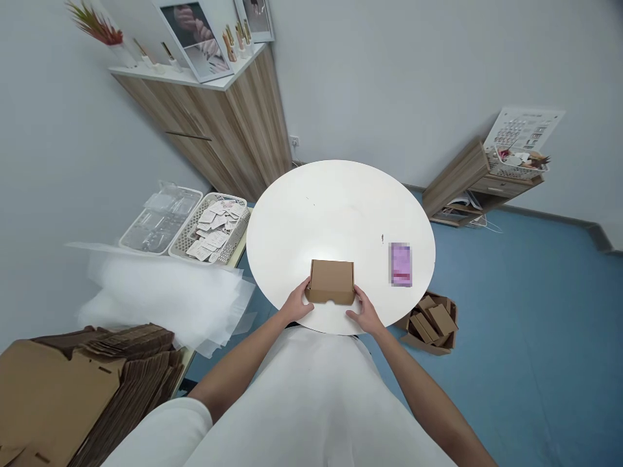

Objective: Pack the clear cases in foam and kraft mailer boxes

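Observation:
A small brown cardboard box point(331, 279) lies on the white round table point(341, 207), near the edge closest to me. Its top looks closed, with a notched flap along the near side. My left hand point(298, 303) touches the box's left side, thumb and fingers apart. At the right side, my right hand point(366, 312) rests its fingertips against the box's corner, the thumb spread toward the near edge. Both hands hold the box between them. A blurred pink-purple item point(400, 264) lies to the right.
At the left are a basket of white cards point(214, 227), a basket of clear packets point(160, 220), translucent sheets point(165, 301) and stacked flat cardboard point(58, 389). A carton of small boxes point(433, 324) stands on the floor right of the table.

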### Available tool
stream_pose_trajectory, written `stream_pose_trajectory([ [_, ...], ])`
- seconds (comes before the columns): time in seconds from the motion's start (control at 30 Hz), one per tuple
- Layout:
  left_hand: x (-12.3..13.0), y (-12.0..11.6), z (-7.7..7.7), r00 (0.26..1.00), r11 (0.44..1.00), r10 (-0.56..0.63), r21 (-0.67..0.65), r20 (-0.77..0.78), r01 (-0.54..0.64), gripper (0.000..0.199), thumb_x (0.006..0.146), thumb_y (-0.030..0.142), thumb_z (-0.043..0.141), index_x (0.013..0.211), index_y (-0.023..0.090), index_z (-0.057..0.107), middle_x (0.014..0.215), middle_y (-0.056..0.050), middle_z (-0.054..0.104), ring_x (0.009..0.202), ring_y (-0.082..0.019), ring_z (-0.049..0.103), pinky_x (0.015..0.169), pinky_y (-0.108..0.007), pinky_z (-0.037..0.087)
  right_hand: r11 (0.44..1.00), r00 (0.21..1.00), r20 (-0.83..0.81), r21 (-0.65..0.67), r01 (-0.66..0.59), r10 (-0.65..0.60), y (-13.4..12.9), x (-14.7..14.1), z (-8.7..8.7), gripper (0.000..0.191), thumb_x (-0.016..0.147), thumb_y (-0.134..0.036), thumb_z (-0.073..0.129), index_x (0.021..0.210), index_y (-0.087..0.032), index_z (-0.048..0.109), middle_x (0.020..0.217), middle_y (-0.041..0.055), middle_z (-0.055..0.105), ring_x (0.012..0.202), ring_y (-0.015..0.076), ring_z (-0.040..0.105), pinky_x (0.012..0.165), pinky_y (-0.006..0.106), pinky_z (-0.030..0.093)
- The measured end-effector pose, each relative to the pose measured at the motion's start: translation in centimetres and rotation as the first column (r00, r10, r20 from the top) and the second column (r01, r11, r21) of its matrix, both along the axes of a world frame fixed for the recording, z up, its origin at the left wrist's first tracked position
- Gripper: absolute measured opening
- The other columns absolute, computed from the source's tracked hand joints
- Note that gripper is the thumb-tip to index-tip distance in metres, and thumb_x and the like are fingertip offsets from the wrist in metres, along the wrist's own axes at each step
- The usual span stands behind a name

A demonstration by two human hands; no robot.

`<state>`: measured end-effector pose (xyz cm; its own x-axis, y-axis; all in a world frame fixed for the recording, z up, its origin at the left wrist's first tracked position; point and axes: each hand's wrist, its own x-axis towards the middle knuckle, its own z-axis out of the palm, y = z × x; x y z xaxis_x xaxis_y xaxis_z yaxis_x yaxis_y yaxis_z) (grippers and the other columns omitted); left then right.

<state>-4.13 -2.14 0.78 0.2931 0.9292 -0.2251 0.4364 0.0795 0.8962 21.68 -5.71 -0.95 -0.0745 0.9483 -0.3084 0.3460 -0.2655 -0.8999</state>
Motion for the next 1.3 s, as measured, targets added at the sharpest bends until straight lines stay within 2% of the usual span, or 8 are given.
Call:
stream_pose_trajectory([
  [0.13,0.9,0.3,0.3,0.995,0.999,0.043,-0.010,0.086,-0.042,0.077,0.064,0.015,0.058,0.134,0.023,0.026,0.124,-0.008,0.044,0.114,-0.023,0.042,0.095,-0.038,0.035,0.999,0.989,-0.143,-0.041,0.026,-0.032,0.7,-0.5,1.5,0.076,0.062,-0.034,0.065,0.130,-0.029,0.032,0.134,0.0057,0.039,0.122,0.0223,0.037,0.100,0.043,0.027],
  [0.3,0.5,1.4,2.4,0.997,0.999,0.037,-0.007,0.062,-0.036,0.086,0.063,0.038,0.067,0.136,0.026,0.022,0.112,-0.008,0.040,0.109,-0.024,0.041,0.090,-0.037,0.038,0.996,0.954,-0.298,-0.086,0.016,-0.041,2.1,0.3,4.7,0.074,0.063,-0.041,0.067,0.129,-0.028,0.037,0.130,0.0065,0.044,0.115,0.0233,0.043,0.093,0.042,0.037],
  [0.43,0.5,2.5,3.8,0.999,0.998,0.039,-0.053,-0.015,-0.040,0.083,0.067,0.048,0.062,0.136,0.026,0.021,0.110,-0.008,0.038,0.103,-0.021,0.044,0.085,-0.034,0.040,0.990,0.965,-0.250,-0.138,0.043,-0.077,3.6,0.9,6.3,0.060,0.071,-0.047,0.058,0.126,-0.029,0.042,0.131,0.0038,0.043,0.113,0.0207,0.044,0.095,0.039,0.037],
  [0.63,1.4,3.6,3.4,0.985,0.995,0.097,-0.012,-0.145,-0.100,0.055,0.083,0.038,0.042,0.134,0.022,0.028,0.104,-0.008,0.044,0.092,-0.017,0.049,0.084,-0.032,0.039,0.977,0.971,-0.208,-0.199,0.075,-0.117,5.1,0.7,6.4,0.055,0.076,-0.052,0.049,0.124,-0.028,0.044,0.126,0.0040,0.047,0.108,0.0192,0.049,0.088,0.036,0.044],
  [0.8,2.1,4.1,3.3,0.967,0.984,0.134,0.145,-0.218,-0.104,0.051,0.081,0.023,0.045,0.131,0.020,0.032,0.106,-0.009,0.045,0.087,-0.016,0.051,0.077,-0.030,0.043,0.980,0.982,-0.097,-0.136,0.149,-0.162,6.2,0.5,6.8,0.050,0.074,-0.053,0.050,0.114,-0.025,0.055,0.126,0.0042,0.049,0.111,0.0214,0.046,0.086,0.035,0.042],
  [0.9,2.4,4.6,3.7,0.946,0.975,0.169,0.190,-0.278,-0.119,0.049,0.080,0.021,0.047,0.127,0.018,0.038,0.102,-0.008,0.043,0.084,-0.016,0.050,0.075,-0.029,0.044,0.985,0.987,-0.035,-0.074,0.154,-0.157,6.8,0.4,7.1,0.047,0.071,-0.056,0.050,0.101,-0.022,0.063,0.115,0.0045,0.057,0.103,0.0224,0.050,0.082,0.034,0.042],
  [1.07,2.3,5.3,4.3,0.941,0.982,0.137,0.166,-0.311,-0.088,0.049,0.076,0.022,0.052,0.124,0.019,0.042,0.095,-0.006,0.046,0.079,-0.015,0.051,0.074,-0.028,0.043,0.978,0.986,-0.007,-0.125,0.164,-0.166,7.4,0.4,7.5,0.048,0.070,-0.057,0.049,0.094,-0.020,0.065,0.092,0.0045,0.063,0.074,0.0156,0.055,0.071,0.031,0.042],
  [1.3,2.0,5.7,4.4,0.953,0.989,0.148,0.061,-0.264,-0.137,0.048,0.074,0.021,0.052,0.122,0.020,0.045,0.099,-0.004,0.053,0.076,-0.012,0.052,0.072,-0.024,0.042,0.970,0.983,-0.036,-0.174,0.170,-0.179,7.9,0.1,8.0,0.046,0.070,-0.057,0.049,0.088,-0.018,0.065,0.088,0.0053,0.062,0.064,0.0120,0.053,0.065,0.028,0.041],
])
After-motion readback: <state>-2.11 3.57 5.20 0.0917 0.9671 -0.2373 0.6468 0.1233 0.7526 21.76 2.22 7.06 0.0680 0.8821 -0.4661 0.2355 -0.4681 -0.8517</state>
